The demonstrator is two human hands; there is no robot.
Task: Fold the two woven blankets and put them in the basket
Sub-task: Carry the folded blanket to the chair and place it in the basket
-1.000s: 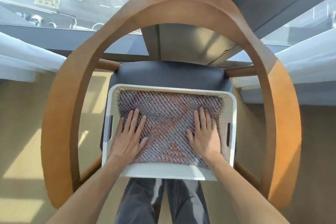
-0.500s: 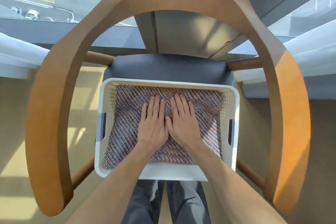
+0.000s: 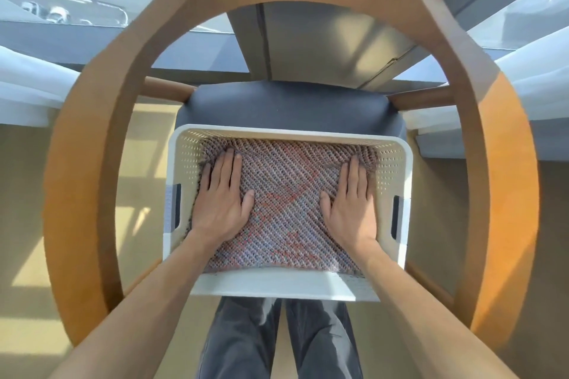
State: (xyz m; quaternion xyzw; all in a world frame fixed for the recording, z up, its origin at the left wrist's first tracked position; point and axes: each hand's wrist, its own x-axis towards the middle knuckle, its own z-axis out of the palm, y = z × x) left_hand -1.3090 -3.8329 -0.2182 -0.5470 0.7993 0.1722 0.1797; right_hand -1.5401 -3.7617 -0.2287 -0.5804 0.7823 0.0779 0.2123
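Left hand, right hand atop blanket

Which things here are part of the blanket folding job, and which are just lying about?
In the job: woven blanket, white basket, left hand and right hand pressing flat on it.
Just there: wooden chair, dark seat cushion, white curtains.

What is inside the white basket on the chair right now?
A folded woven blanket fills the basket, with the left hand and right hand pressing flat on it. Whether another one lies underneath cannot be seen; the top layer covers everything below.
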